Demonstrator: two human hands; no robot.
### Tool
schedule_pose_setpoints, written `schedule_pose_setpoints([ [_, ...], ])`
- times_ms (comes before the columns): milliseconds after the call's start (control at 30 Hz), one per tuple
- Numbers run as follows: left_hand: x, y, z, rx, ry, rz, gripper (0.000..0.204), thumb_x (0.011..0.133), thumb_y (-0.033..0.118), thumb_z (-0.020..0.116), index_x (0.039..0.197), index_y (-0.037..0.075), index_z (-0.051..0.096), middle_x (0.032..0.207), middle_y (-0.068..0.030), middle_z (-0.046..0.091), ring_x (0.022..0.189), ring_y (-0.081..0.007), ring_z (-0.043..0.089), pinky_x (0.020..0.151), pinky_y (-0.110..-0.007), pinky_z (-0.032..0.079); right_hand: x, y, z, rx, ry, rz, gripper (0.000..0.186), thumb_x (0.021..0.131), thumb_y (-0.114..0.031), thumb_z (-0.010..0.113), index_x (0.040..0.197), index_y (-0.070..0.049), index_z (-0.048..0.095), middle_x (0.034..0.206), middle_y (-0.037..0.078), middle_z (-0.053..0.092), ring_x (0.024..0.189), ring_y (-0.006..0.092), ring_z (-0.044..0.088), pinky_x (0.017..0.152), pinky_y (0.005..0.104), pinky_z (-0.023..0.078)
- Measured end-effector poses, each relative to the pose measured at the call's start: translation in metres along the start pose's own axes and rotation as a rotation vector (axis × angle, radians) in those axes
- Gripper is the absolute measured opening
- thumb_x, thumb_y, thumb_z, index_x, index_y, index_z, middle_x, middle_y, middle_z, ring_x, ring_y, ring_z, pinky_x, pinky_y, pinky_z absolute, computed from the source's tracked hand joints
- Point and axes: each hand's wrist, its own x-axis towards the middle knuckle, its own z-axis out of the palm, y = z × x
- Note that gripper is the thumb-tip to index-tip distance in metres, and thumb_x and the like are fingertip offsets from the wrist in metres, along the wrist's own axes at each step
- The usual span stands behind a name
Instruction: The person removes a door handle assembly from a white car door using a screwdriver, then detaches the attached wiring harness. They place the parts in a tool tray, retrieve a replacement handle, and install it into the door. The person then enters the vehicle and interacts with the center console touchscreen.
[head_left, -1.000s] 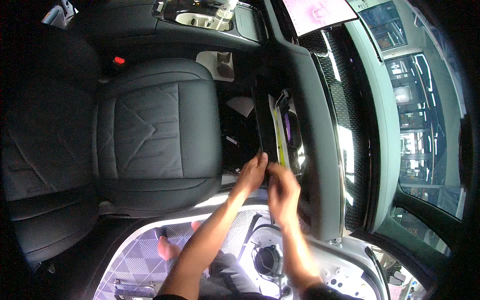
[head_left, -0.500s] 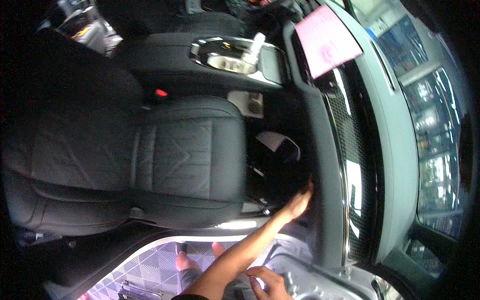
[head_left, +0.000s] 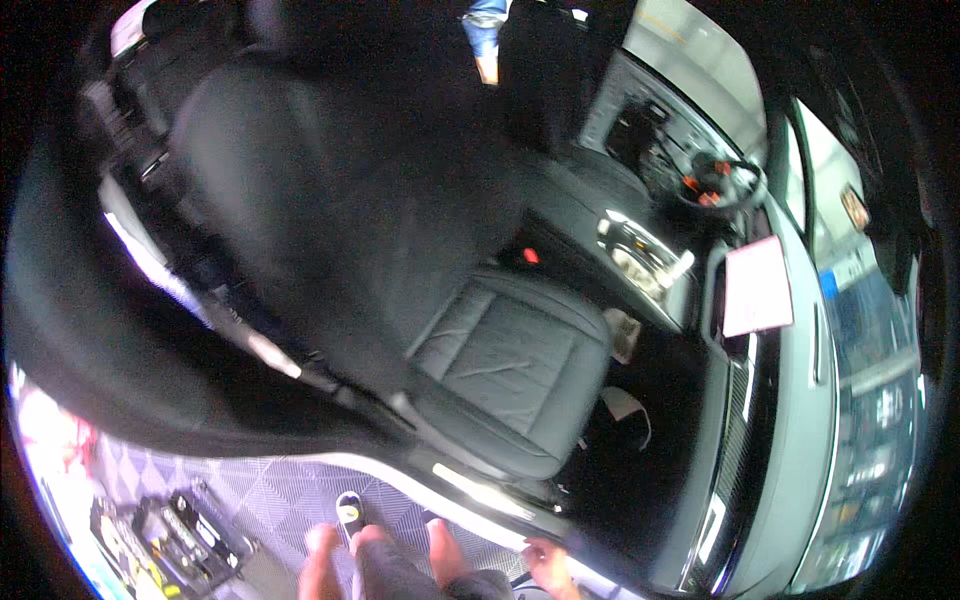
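Observation:
My right hand (head_left: 550, 568) is at the lower edge, beside the pale door sill (head_left: 480, 492) of a car. Its fingers are loosely bent and apart, and I see nothing held in them. What looks like my left hand (head_left: 320, 560) hangs low beside my knees, blurred, its fingers not distinct. A black leather front seat (head_left: 510, 345) fills the middle, its backrest leaning to the upper left. To the right of the seat lies a dark footwell (head_left: 650, 460) with a pale patch on its far side.
Beyond the seat, the centre console (head_left: 645, 265) holds a white object. A pink sheet (head_left: 757, 287) covers the screen by the dashboard (head_left: 800, 400). The steering wheel (head_left: 725, 190) is farther off. On the patterned floor (head_left: 270, 490), a tool case (head_left: 180, 535) stands at lower left.
My left arm has come out of the footwell and down to my side. My view has swung left and back, showing the seat's backrest, the rear doorway and the tool case.

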Motion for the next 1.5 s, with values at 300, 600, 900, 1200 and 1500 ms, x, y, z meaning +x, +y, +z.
schedule_pose_setpoints([
  [300, -0.088, -0.186, -0.023, -0.561, -0.098, -0.133, 0.048, 0.089, 0.045, 0.057, 0.112, 0.006, 0.074, 0.113, -0.0219, 0.072, 0.112, -0.0355, 0.067, 0.095, -0.047, 0.052, -0.012, 0.118, 0.1, -0.535, -0.39, 0.137, 0.024, 0.094, -0.021, 0.059, 0.102, -0.002, 0.072, 0.102, 0.019, 0.072, 0.089, 0.0342, 0.07, 0.08, 0.0459, 0.056],
  [600, -0.218, -0.22, -0.081, -1.23, 0.079, 0.168, 0.046, 0.096, 0.033, 0.056, 0.13, 0.005, 0.066, 0.129, -0.0192, 0.067, 0.122, -0.0343, 0.063, 0.106, -0.041, 0.047, 0.016, -0.132, 0.239, -0.727, -0.382, -0.074, 0.039, 0.087, -0.039, 0.063, 0.111, -0.011, 0.077, 0.102, 0.021, 0.074, 0.096, 0.0369, 0.072, 0.086, 0.0456, 0.056],
  [900, -0.228, -0.395, -0.097, -1.497, 0.518, -0.302, 0.038, 0.096, 0.024, 0.061, 0.124, 0.0, 0.068, 0.118, -0.0207, 0.072, 0.112, -0.0308, 0.069, 0.098, -0.039, 0.052, 0.025, -0.386, 0.377, -0.348, -0.721, -0.212, 0.033, 0.098, -0.016, 0.059, 0.127, -0.001, 0.063, 0.092, 0.011, 0.072, 0.075, 0.0181, 0.071, 0.061, 0.031, 0.057],
  [1200, -0.191, -0.48, -0.208, -1.68, 0.531, -0.354, 0.035, 0.098, 0.019, 0.062, 0.126, -0.003, 0.065, 0.112, -0.0146, 0.073, 0.105, -0.0202, 0.068, 0.093, -0.032, 0.052, 0.135, -0.432, 0.5, -0.533, -0.798, -0.021, 0.018, 0.088, -0.023, 0.064, 0.089, -0.005, 0.07, 0.082, 0.013, 0.072, 0.072, 0.0247, 0.07, 0.062, 0.0393, 0.056],
  [1500, -0.087, -0.588, -0.507, -1.455, 1.068, 0.162, 0.036, 0.095, 0.017, 0.061, 0.125, -0.002, 0.065, 0.123, -0.0178, 0.069, 0.117, -0.0288, 0.066, 0.102, -0.037, 0.049, 0.097, -0.657, 0.615, -0.28, -0.823, -0.147, 0.026, 0.097, -0.023, 0.061, 0.11, -0.002, 0.069, 0.083, 0.007, 0.069, 0.065, 0.0141, 0.065, 0.056, 0.0305, 0.051],
])
